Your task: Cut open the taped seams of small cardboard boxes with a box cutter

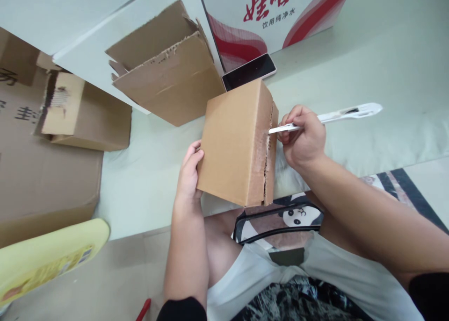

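Observation:
A small brown cardboard box (235, 143) stands on the pale surface (154, 181) in front of me. My left hand (188, 171) lies against its left side, fingers pressed to the wall, steadying it. My right hand (304, 136) is closed round a white utility knife (345, 113). The blade tip (275, 130) touches the torn seam on the box's right edge. The seam (268, 157) is ragged from top to bottom.
An opened torn carton (168, 73) lies behind the box, with a phone (249, 71) and a white-and-red printed carton (273, 12) beyond. More brown cartons (80, 115) sit at left. A yellow item (49, 260) lies at lower left, and a red object (143, 309) at the bottom.

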Demonstrator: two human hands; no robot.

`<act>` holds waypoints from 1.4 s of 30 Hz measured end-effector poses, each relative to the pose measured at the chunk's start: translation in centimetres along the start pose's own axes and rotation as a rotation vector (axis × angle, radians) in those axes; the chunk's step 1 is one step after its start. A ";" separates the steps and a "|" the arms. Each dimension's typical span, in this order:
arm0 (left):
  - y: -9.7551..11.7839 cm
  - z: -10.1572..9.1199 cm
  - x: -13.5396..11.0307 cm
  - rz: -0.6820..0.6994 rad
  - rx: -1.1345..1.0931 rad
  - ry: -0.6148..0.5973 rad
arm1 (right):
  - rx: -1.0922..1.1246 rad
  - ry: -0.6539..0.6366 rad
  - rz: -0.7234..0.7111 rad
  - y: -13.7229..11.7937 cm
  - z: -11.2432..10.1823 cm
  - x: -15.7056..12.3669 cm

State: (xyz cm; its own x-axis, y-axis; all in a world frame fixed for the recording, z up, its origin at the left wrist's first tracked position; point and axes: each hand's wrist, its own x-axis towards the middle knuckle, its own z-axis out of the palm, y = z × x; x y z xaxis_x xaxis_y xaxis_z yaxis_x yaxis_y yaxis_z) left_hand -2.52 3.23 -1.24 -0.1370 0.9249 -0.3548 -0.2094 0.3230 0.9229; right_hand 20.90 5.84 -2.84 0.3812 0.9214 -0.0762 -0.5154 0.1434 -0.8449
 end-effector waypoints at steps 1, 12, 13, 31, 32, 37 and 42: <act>0.0 0.0 0.0 0.002 0.003 -0.003 | 0.003 0.004 0.000 0.0 0.0 0.0; 0.0 0.0 -0.1 0.006 0.014 -0.002 | 0.005 -0.005 0.018 -0.2 0.1 -0.1; 0.0 0.0 0.0 0.004 0.009 -0.001 | 0.009 -0.005 0.025 -0.2 0.1 -0.2; -0.1 -0.2 0.0 0.008 0.029 -0.019 | 0.005 -0.003 0.058 -0.4 0.2 -0.2; -0.1 -0.2 0.0 0.007 0.027 -0.014 | 0.001 -0.007 0.055 -0.4 0.1 -0.2; -0.2 -0.2 0.1 0.017 0.033 -0.012 | 0.005 -0.009 0.046 -0.2 0.1 -0.2; -0.2 -0.3 0.1 0.017 0.027 -0.025 | -0.005 -0.031 0.039 -0.1 -0.1 -0.1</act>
State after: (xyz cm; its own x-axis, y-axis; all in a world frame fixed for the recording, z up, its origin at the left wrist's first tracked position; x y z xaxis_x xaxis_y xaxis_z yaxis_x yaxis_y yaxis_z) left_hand -2.75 3.20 -1.53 -0.1165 0.9349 -0.3351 -0.1806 0.3118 0.9328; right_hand 20.95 5.74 -2.83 0.3370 0.9369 -0.0928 -0.5256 0.1055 -0.8442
